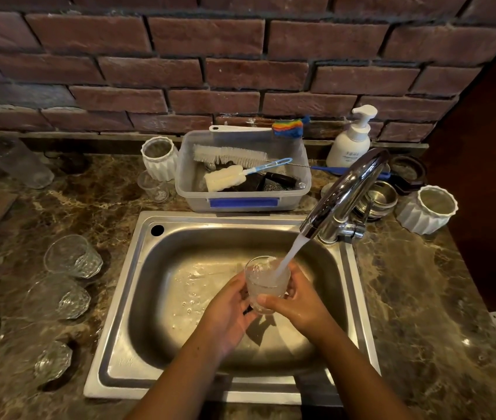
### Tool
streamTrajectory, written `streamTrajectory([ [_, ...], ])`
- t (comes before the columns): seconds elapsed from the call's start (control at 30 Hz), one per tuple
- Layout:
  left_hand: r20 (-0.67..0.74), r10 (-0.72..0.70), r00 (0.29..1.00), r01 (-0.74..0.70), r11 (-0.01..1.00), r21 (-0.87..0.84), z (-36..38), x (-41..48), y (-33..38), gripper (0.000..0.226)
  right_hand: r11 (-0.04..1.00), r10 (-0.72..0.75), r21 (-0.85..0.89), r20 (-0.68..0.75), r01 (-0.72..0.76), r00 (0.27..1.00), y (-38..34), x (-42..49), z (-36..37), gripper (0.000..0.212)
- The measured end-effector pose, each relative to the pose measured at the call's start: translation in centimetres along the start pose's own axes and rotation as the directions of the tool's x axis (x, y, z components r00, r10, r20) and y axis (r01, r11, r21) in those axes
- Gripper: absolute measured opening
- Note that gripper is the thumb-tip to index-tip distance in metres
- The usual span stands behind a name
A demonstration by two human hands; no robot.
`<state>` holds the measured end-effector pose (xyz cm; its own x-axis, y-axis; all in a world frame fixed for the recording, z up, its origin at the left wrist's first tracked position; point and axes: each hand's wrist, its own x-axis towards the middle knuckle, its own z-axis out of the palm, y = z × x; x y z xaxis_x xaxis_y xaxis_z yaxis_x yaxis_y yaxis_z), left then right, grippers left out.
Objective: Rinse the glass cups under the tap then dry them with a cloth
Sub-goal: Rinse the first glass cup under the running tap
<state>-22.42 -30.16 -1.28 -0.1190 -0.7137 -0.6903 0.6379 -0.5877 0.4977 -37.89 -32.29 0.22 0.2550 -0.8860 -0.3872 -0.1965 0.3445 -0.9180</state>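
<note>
**Glass cup under the running tap**

Both hands hold one glass cup (266,283) upright over the steel sink (210,298); left hand (230,310) and right hand (293,301) curl round its sides. Water from the tap (343,192) pours in. Three more glass cups (72,257) lie on the marble surface (416,313), left.

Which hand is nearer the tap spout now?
Right. The right hand grips the glass cup just below the tap spout; the left hand holds the cup's other side, farther left.
</note>
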Motion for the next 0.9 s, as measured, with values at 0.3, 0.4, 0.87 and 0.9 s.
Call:
streamTrajectory([
  [0.3,0.127,0.123,0.984,-0.16,0.926,0.341,-0.2,-0.6,0.4,0.046,0.984,0.02,0.175,0.022,-0.024,1.0,1.6,0.2,1.2,0.062],
  [0.4,0.132,0.158,0.979,-0.197,0.905,0.378,-0.4,-0.5,0.7,0.04,0.989,0.026,0.148,0.026,-0.03,0.999,1.3,0.2,1.8,0.065],
  [0.87,0.038,0.187,0.982,-0.185,0.882,0.434,0.3,-0.4,1.9,0.039,0.718,0.185,0.685,-0.012,-0.127,0.983,0.7,1.6,3.9,0.054],
  [0.9,0.033,0.179,0.983,-0.175,0.881,0.441,0.2,-0.4,2.1,0.038,0.707,0.193,0.694,-0.006,-0.134,0.981,0.7,1.6,4.1,0.054],
])
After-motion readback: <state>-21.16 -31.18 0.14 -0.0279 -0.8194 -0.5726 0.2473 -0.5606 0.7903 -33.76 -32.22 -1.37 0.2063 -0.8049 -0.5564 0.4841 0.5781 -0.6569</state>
